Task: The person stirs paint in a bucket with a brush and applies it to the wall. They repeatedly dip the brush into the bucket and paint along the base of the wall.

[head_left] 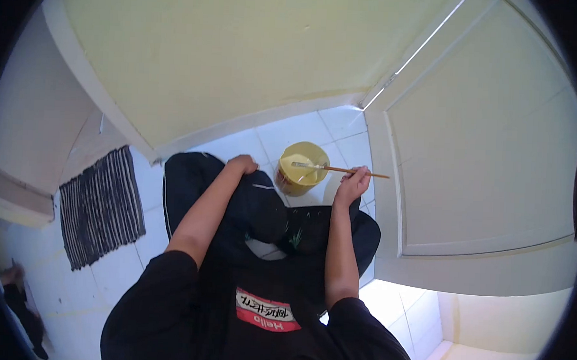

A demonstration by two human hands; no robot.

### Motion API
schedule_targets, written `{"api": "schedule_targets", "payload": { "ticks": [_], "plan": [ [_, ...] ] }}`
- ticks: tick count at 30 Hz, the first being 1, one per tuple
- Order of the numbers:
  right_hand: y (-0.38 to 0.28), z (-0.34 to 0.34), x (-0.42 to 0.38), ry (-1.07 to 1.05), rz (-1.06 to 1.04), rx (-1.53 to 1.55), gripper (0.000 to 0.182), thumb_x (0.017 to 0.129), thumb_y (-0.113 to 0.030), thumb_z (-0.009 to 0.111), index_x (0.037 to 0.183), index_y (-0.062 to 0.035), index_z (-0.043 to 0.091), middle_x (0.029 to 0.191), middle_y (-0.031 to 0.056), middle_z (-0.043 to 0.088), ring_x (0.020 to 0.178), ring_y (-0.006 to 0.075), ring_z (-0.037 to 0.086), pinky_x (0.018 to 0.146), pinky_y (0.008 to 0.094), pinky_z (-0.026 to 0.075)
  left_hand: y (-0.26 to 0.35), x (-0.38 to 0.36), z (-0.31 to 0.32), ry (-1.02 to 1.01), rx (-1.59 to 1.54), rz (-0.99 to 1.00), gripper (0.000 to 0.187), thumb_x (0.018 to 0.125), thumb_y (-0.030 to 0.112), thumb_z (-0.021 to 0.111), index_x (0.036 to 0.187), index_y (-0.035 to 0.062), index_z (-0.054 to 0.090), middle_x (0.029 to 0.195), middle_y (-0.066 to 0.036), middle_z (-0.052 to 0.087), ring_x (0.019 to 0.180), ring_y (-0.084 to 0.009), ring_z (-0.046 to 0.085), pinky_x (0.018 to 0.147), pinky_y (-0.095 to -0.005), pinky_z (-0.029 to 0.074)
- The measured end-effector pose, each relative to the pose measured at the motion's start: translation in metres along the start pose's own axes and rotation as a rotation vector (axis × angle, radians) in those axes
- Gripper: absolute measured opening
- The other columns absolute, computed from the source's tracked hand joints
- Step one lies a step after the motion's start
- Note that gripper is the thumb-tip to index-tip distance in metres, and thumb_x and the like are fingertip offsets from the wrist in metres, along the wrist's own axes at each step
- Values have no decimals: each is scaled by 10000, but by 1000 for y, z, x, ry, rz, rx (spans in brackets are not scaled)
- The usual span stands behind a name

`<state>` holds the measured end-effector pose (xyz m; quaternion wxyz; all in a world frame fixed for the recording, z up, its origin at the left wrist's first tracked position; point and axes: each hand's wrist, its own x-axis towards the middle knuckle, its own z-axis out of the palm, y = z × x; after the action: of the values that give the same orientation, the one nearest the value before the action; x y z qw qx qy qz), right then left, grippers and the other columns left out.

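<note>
My right hand (354,185) grips the wooden handle of a long, thin paintbrush (340,170). The brush lies level across the mouth of a yellow bucket (293,184), its bristle end over the pale yellow paint (305,173) inside. On the white floor tiles, the bucket stands just in front of my crossed legs. My left hand (243,163) rests on my dark-trousered knee (198,176), its fingers curled down and partly hidden, to the left of the bucket.
A pale yellow wall (243,49) with a white skirting board rises ahead. To the right stands a white panelled door (483,156). A striped dark rug (104,207) lies on the left. Part of another person (22,307) shows at the lower left edge.
</note>
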<state>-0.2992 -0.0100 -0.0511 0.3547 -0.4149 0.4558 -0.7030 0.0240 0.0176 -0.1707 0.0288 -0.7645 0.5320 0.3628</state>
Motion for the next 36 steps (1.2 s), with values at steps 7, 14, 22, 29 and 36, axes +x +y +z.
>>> {"api": "schedule_targets", "payload": {
  "ticks": [7,14,22,29,36],
  "plan": [
    [5,5,-16,-209,-204,-214,255,1028,-184,493,858,-6,560,722,47,569,638,113,535,583,267,435,11,-23,-9,1,-13,-52,497,862,347,544,1257,60,639,1348,-164,589,1239,-334,570,1010,-466,461],
    [10,7,-17,-350,-264,-400,293,1021,-222,516,852,5,589,667,66,595,592,134,539,552,296,425,13,-34,-14,7,-5,-56,499,865,341,538,1274,68,627,1360,-153,583,1251,-328,563,1013,-471,457],
    [6,8,-21,-398,-306,-422,290,1021,-237,526,875,-1,611,658,55,592,560,115,516,530,278,411,15,-39,-15,-1,1,-74,489,863,320,538,1279,78,626,1364,-145,582,1251,-320,566,1012,-472,456],
    [-3,11,-27,-418,-291,-413,277,1011,-216,545,868,10,619,652,59,603,575,121,535,545,291,431,16,-41,-16,5,13,-69,485,866,317,535,1278,79,629,1364,-145,583,1250,-327,566,1009,-481,452],
    [3,6,-21,-293,11,-187,268,1027,-236,522,896,-15,596,664,46,570,517,86,511,464,230,412,11,-31,-13,-6,-37,-56,496,859,327,540,1271,65,630,1351,-154,591,1241,-335,571,1005,-490,454]
  ]
}}
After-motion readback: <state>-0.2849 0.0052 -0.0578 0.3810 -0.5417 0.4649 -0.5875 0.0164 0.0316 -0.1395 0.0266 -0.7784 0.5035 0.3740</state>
